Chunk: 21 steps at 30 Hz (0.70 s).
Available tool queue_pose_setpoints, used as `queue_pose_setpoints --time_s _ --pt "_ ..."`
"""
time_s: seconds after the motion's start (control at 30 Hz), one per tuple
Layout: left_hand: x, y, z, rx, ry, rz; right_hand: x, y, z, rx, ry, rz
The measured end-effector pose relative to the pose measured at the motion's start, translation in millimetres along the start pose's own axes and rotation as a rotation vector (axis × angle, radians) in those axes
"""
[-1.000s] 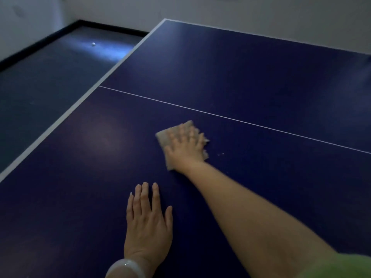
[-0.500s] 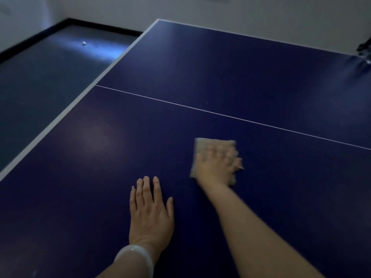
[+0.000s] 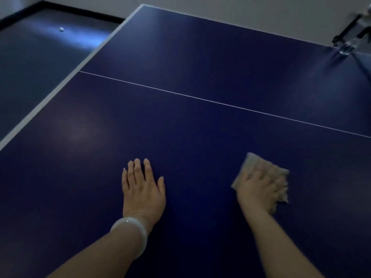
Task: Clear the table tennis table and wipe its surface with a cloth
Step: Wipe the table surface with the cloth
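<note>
Near the closest edge of the dark blue table tennis counter [image 3: 200, 57], the left hand [image 3: 143, 190] lies flat with straight, released fingers [image 3: 138, 169], a pale translucent bangle [image 3: 132, 233] round its wrist. To its right the right hand [image 3: 259, 187] presses down on a crumpled beige cloth [image 3: 253, 163] — its fingers spread over the fabric, blurred. Beyond runs the thin white centre line [image 3: 200, 98]. At the far right corner sits a dark clamp [image 3: 349, 35] — blurred; a small white ball [image 3: 61, 29] lies on the floor [image 3: 30, 57] past the left edge.

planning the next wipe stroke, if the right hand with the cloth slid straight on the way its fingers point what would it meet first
Nothing but bare table: the right hand on the cloth would first cross the white line, and the way looks free.
</note>
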<state>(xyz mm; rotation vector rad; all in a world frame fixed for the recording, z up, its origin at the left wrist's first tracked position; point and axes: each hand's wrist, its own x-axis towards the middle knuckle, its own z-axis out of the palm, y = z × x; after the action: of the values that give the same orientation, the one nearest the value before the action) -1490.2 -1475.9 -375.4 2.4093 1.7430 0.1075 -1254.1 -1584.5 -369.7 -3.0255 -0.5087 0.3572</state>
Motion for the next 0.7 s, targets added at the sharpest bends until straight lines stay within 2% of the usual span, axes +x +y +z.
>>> queue_pose_setpoints --time_s 0.1,0.17,0.4,0.5,0.63,0.7 --pt "0.5 -1.5 0.4 -0.005 -0.002 -0.001 -65.1 -33.6 30.7 -0.062 0.054 -0.423" --pt "0.1 -3.2 -0.6 -0.041 -0.007 0.002 -84.2 -42.2 39.5 -0.099 0.079 -0.578" --pt "-19.2 -41.0 -23.5 -0.344 -0.097 0.090 -82.5 -42.1 35.9 -0.105 0.051 -0.589" --pt "-70.5 -81.5 -30.1 -0.229 -0.027 0.026 -84.2 -43.0 31.8 -0.115 0.028 -0.593" --pt "-122.7 -123.6 -34.9 -0.106 -0.026 -0.123 -99.2 -52.9 27.5 -0.082 -0.036 -0.505" --pt "-130.2 -132.1 -33.8 -0.048 -0.028 -0.106 -130.6 -59.6 36.8 -0.127 -0.022 -0.657"
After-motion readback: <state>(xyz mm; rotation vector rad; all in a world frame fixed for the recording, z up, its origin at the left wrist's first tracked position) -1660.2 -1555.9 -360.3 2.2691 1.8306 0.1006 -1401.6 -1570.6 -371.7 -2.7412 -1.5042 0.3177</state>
